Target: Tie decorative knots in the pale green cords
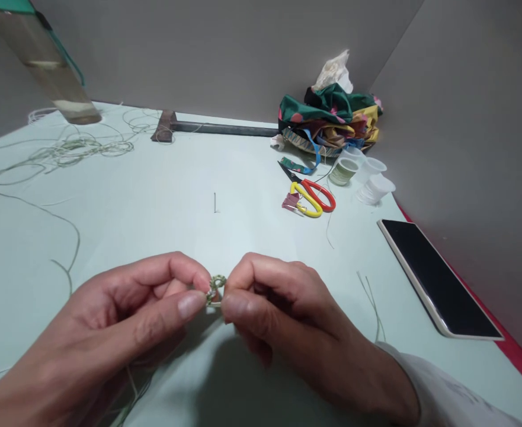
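Between my two hands is a small knotted piece of green cord [217, 281] with a little loop at its top. My left hand [154, 308] pinches its left side between thumb and forefinger. On the other side, my right hand [269, 302] is closed, thumb against forefinger, on the piece's right edge, where a short pale strand crosses to it. The fingertips cover much of the knotting. Loose green cords [136, 394] hang below my left hand onto the table.
Scissors [307, 193] with red and yellow handles lie beyond my right hand, near thread spools [344, 171] and bunched patterned fabric [332, 115]. A phone [438, 279] lies right. Behind are a hammer [167, 126], tangled cord [78, 148] and a bottle [60, 71]. A pin [215, 203] lies mid-table.
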The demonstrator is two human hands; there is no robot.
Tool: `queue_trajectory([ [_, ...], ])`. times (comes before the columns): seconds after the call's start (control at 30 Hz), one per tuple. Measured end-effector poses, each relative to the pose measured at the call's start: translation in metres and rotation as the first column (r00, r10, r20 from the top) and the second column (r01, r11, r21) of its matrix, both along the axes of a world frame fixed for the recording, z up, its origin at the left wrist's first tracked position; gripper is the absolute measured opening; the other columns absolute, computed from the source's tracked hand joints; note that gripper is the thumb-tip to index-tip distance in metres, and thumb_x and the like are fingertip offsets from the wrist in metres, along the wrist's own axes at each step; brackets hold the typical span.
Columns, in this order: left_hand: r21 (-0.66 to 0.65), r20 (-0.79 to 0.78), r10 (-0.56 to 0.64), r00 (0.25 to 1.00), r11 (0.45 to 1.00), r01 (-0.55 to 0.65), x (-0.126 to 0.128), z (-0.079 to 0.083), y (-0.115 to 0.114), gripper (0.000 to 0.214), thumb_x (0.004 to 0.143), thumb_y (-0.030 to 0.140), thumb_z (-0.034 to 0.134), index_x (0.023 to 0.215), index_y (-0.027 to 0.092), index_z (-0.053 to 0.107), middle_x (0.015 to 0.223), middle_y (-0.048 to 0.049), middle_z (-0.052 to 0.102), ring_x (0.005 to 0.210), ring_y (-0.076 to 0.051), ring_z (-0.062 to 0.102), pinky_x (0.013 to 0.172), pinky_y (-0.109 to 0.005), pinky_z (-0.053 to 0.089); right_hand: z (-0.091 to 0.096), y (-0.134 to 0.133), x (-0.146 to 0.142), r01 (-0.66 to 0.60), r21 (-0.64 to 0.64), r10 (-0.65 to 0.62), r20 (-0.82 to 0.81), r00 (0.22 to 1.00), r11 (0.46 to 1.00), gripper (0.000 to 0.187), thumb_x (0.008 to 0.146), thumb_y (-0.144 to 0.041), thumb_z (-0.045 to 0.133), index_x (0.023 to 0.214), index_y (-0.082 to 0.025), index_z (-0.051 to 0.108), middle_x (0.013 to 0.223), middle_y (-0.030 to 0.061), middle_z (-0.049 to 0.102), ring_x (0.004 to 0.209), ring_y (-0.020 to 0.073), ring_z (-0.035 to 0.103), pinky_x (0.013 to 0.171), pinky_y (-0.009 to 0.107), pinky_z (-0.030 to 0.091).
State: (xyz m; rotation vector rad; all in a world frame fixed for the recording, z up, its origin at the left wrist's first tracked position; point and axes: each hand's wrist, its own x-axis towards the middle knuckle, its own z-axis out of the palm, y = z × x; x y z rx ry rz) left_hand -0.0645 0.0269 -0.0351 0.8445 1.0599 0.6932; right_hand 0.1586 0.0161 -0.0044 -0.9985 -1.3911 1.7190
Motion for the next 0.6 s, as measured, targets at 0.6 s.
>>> queue_trajectory([
  [0.6, -0.008, -0.010, -0.046, 0.999, 0.999, 0.046, 0.006, -0.004, 0.001, 0.035, 0.082, 0.056, 0.082, 0.100, 0.026, 0.082, 0.062, -0.0010, 0.061, 0.067, -0.022, 0.062, 0.061, -0.029, 0.057, 0.001, 0.006, 0.001, 0.090, 0.236, -0.119, 0.112, 0.987, 0.968, 0.021, 0.098, -0.018, 0.070, 0.079, -0.024, 0.062, 0.076, -0.0068, 0.061, 0.071, 0.0114, 0.056, 0.074, 0.023, 0.049],
])
